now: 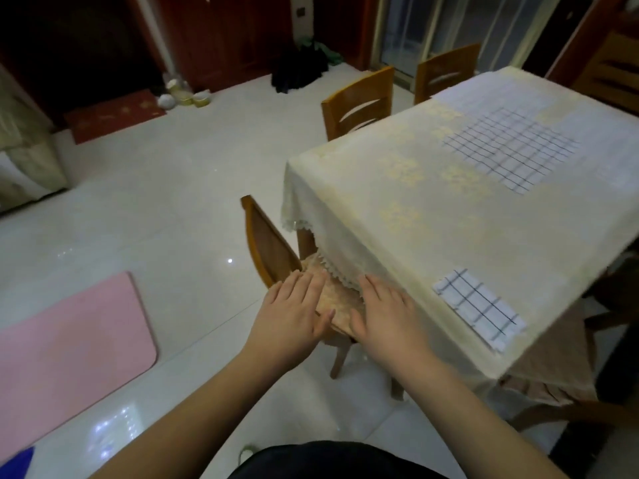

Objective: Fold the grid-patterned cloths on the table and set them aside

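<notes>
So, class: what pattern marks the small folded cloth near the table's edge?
White folded cloth: dark grid lines, head view.

We see both hands flat, fingers straight, over the cushioned seat of a wooden chair (273, 247) at the table's corner; the left hand (294, 305) lies on the seat cushion (337, 300); the right hand (385, 311) sits beside the tablecloth's lace edge (332, 267); a small folded grid cloth (479, 307) lies near the table's (432, 216) near edge; a larger spread grid cloth (511, 146) lies farther back; a pink mat (69, 344) lies on the floor.
</notes>
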A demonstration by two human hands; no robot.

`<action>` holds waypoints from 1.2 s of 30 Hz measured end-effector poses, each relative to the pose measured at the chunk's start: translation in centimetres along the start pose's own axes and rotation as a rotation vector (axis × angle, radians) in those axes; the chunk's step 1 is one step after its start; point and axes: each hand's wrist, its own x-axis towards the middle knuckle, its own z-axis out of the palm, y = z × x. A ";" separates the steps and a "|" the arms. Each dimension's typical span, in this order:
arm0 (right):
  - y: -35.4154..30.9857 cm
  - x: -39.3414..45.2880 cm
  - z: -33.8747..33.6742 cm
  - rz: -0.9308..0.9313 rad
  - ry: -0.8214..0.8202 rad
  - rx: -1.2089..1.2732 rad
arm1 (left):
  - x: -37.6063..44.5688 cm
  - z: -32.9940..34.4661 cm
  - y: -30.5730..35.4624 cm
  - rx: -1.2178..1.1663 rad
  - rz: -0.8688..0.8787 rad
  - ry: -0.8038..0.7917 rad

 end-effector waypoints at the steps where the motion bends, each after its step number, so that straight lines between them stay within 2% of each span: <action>1: -1.8 0.4 0.1 -0.012 0.004 0.002 | -0.7 -0.1 -1.8 -0.002 -0.013 0.009; 12: -20.8 4.5 3.5 -0.122 -0.010 -0.031 | -8.3 -1.9 -20.9 -0.019 -0.179 -0.053; 20: -28.8 7.1 2.7 -0.272 -0.051 -0.119 | -10.0 -4.5 -28.1 -0.041 -0.298 0.003; 28: -31.9 15.6 2.9 -0.312 -0.081 -0.100 | -3.8 -6.4 -33.3 -0.063 -0.353 -0.035; 36: -35.2 26.4 1.0 -0.346 0.012 -0.082 | 5.1 -10.7 -38.8 0.046 -0.379 -0.056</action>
